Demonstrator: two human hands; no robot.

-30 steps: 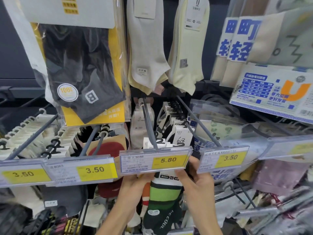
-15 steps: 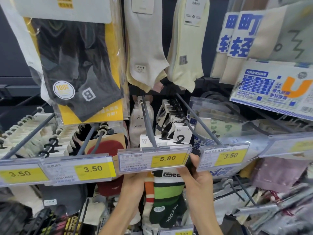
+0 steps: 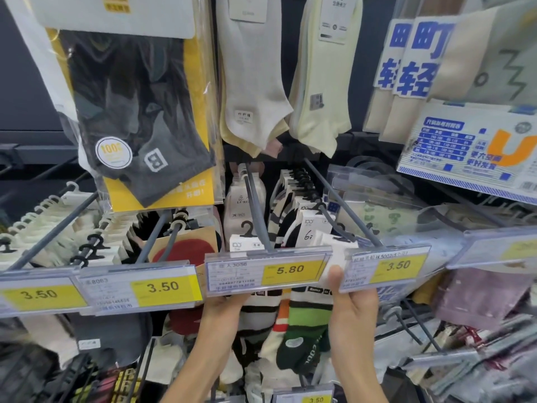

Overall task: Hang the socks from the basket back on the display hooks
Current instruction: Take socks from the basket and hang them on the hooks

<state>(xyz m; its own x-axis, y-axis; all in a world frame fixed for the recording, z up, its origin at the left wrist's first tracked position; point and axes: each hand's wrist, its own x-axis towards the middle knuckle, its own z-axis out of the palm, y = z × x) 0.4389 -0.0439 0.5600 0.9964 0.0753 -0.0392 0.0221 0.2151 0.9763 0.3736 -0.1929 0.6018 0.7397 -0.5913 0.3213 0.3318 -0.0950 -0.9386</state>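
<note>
— Where is the camera looking from?
— It is riding on the person's head, facing forward and slightly down, close against the display hooks.
— What is it centring?
— The 5.80 price tag and striped socks; the left hand and right hand are showing at the near edge.

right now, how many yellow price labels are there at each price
3.50 labels: 4
5.80 label: 1
blurred label, price unreadable: 1
total: 6
</note>
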